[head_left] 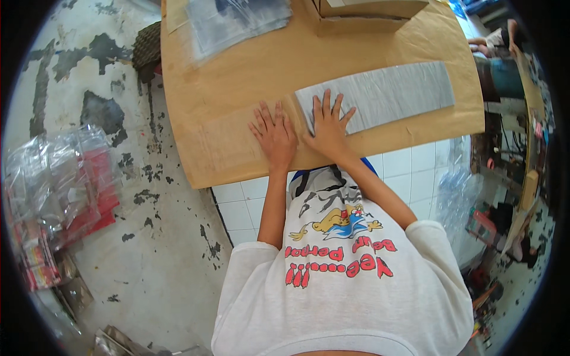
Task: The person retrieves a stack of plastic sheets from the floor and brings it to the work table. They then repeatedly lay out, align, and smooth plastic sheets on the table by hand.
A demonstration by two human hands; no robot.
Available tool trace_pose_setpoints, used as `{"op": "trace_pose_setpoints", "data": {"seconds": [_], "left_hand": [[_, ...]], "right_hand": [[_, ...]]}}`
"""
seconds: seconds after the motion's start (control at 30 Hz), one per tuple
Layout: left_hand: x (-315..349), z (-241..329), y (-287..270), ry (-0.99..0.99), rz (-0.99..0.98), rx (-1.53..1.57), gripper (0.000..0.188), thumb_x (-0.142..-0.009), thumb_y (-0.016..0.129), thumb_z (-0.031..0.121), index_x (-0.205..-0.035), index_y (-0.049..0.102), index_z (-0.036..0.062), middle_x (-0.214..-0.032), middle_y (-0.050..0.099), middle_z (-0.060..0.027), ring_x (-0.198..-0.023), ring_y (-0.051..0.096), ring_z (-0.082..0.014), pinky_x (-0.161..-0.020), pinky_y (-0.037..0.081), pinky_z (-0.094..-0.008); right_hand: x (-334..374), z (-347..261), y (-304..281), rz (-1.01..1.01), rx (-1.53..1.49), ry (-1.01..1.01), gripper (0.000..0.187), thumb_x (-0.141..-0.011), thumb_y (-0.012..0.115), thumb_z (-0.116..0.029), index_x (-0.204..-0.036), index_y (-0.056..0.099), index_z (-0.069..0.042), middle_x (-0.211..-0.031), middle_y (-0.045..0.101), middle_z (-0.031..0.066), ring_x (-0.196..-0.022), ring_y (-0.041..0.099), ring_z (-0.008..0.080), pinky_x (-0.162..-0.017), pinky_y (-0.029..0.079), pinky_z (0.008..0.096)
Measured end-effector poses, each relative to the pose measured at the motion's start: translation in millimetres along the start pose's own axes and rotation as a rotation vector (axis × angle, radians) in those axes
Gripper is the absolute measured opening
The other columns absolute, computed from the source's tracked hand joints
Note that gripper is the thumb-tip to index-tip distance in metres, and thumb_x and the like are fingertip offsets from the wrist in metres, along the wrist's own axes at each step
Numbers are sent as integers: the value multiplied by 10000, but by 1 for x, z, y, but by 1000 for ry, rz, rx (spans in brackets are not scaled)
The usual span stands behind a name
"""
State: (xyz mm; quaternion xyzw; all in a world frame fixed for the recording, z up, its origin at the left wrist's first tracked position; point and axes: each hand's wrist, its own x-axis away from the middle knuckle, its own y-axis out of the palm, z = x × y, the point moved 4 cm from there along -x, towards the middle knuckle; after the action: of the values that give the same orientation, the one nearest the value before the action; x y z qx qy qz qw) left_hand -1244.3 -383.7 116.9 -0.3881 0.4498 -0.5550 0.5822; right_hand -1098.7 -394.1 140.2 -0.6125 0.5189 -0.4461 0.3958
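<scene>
My left hand lies flat with fingers spread on the brown paper-like cover of the table. A faint rectangular patch, slightly different in sheen, shows in the cover beneath and left of it. My right hand also rests flat, its fingers apart, over the left end of a long grey strip. That strip looks like thin, wrinkled plastic and stretches away to the right, slanting slightly upward. Neither hand grips anything.
Clear plastic sheets or bags are piled at the table's far left. A cardboard box stands at the far edge. Plastic-wrapped red and clear packs lie on the worn floor at left. Another person is partly visible at far right.
</scene>
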Motion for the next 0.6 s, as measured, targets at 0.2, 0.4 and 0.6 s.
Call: {"op": "trace_pose_setpoints", "data": {"seconds": [0.2, 0.4, 0.6], "left_hand": [[-4, -5, -4, 6, 19, 15, 497, -980, 401, 339, -1435, 417, 141, -1551, 225, -171, -1419, 212, -376, -1124, 98, -593], [-3, -22, -15, -13, 51, 15, 511, -979, 402, 355, -1443, 403, 141, -1549, 229, -174, -1422, 214, -360, -1123, 108, -592], [-10, -137, -34, -64, 180, -180, 444, -967, 425, 265, -1392, 469, 144, -1439, 415, -159, -1356, 341, -332, -1121, 208, -513]], "right_hand": [[-16, -2, 7, -1, 172, 140, 864, -751, 676, -303, -1438, 273, 32, -1525, 119, 309, -1370, 112, 573, -903, 176, 827], [-32, 78, -134, -89, -145, 186, 346, -801, 622, -175, -1115, 635, -28, -891, 683, 204, -829, 662, 360, -730, 522, 430], [57, 186, -406, 519, 17, 221, 389, -967, 551, -329, -1254, 592, -69, -1136, 614, 41, -971, 540, 107, -746, 444, 248]]}}
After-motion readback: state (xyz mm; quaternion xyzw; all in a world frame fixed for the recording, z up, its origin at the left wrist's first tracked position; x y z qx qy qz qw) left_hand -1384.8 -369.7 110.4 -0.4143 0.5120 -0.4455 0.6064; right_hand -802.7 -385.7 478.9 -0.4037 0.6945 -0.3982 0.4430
